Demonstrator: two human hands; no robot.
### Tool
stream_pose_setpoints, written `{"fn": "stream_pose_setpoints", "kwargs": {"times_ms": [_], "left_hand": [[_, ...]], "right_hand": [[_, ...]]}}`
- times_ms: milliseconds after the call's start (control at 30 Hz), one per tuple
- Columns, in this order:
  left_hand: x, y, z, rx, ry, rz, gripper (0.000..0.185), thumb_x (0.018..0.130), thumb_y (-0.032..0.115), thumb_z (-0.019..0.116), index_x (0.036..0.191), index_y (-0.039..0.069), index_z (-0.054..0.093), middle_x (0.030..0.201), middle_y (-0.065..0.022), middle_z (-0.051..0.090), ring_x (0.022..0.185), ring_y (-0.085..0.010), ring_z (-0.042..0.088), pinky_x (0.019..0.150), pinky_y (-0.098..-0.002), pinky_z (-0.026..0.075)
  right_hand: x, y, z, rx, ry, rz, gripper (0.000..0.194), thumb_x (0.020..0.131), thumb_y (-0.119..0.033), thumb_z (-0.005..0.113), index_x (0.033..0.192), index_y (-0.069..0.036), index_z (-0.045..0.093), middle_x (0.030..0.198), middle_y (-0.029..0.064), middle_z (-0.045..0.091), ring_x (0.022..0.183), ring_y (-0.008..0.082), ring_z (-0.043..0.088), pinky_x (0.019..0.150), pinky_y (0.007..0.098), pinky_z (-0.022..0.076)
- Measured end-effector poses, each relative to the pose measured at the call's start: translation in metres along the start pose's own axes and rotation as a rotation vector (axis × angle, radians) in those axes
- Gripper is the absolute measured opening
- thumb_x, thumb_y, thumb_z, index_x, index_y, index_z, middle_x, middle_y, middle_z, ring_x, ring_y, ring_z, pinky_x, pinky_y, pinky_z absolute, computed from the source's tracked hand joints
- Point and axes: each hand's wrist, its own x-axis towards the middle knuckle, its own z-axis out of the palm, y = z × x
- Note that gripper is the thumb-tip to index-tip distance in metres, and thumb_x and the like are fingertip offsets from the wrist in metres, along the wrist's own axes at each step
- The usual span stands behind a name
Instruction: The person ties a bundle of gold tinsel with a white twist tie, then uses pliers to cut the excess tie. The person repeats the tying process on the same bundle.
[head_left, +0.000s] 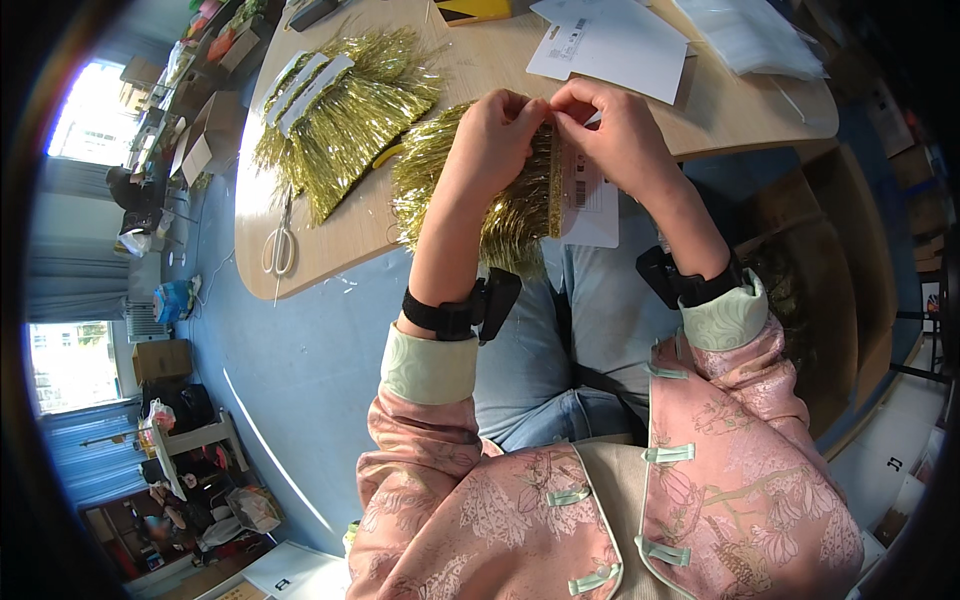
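A gold tinsel fringe (517, 214) hangs at the table's near edge, above my lap. Its glittery gold band (556, 187) runs beside a white printed backing card (592, 229). My left hand (495, 142) pinches the band's far end between thumb and forefinger. Right beside it, fingertips nearly touching, my right hand (611, 131) pinches the same end, over the card. What exactly lies between the fingertips is hidden. To the left, a second gold tinsel bundle (345, 127) with white card strips (311, 94) rests on the table.
White-handled scissors (279, 251) lie near the left edge of the wooden table (337, 259). White cards (637, 52), clear plastic bags (757, 37) and a yellow-black object (472, 9) sit farther back. An open cardboard box (847, 240) stands to my right.
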Motion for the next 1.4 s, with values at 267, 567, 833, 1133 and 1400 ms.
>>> {"fn": "stream_pose_setpoints", "kwargs": {"times_ms": [267,567,833,1133,1400], "left_hand": [[-0.004,-0.011,-0.001,0.006,0.085,-0.089,0.037,0.101,0.030,0.061,0.103,-0.007,0.062,0.071,-0.0097,0.066,0.062,-0.0164,0.063,0.060,-0.0316,0.050],[-0.005,-0.002,-0.011,-0.050,-0.059,-0.162,0.030,0.101,0.030,0.062,0.099,0.001,0.065,0.078,-0.0041,0.066,0.057,-0.0083,0.057,0.050,-0.0228,0.041],[0.002,-0.009,-0.009,-0.190,-0.095,-0.072,0.024,0.095,0.024,0.069,0.091,0.000,0.068,0.073,-0.0017,0.066,0.057,-0.0070,0.056,0.053,-0.0233,0.044],[0.002,-0.018,-0.015,-0.127,-0.017,-0.134,0.025,0.095,0.022,0.069,0.083,0.000,0.066,0.068,-0.0023,0.065,0.055,-0.0074,0.055,0.052,-0.0237,0.043],[-0.004,-0.018,-0.020,-0.201,-0.103,-0.198,0.028,0.095,0.032,0.069,0.092,0.005,0.068,0.077,-0.0006,0.066,0.055,-0.0060,0.055,0.049,-0.0199,0.037]], "right_hand": [[0.003,0.003,-0.004,0.026,-0.071,0.058,0.011,0.092,-0.011,0.070,0.099,-0.002,0.069,0.085,0.0070,0.073,0.078,0.0154,0.071,0.073,0.0308,0.0574],[0.002,0.004,-0.002,-0.009,-0.061,0.031,0.010,0.091,-0.008,0.070,0.097,-0.001,0.071,0.085,0.0054,0.072,0.076,0.0137,0.070,0.071,0.0281,0.0570],[0.001,0.007,0.001,-0.026,-0.037,0.015,0.009,0.090,-0.007,0.070,0.096,-0.001,0.073,0.090,0.0044,0.069,0.077,0.0134,0.068,0.072,0.0271,0.0563],[0.003,0.013,0.001,-0.086,0.008,0.012,0.010,0.083,-0.012,0.076,0.089,-0.004,0.075,0.091,0.0107,0.062,0.077,0.0230,0.065,0.074,0.0352,0.0550],[0.009,0.022,-0.012,0.171,-0.117,0.143,0.013,0.096,-0.014,0.070,0.099,-0.001,0.072,0.093,0.0018,0.068,0.085,0.0102,0.064,0.080,0.0281,0.0521]]}}
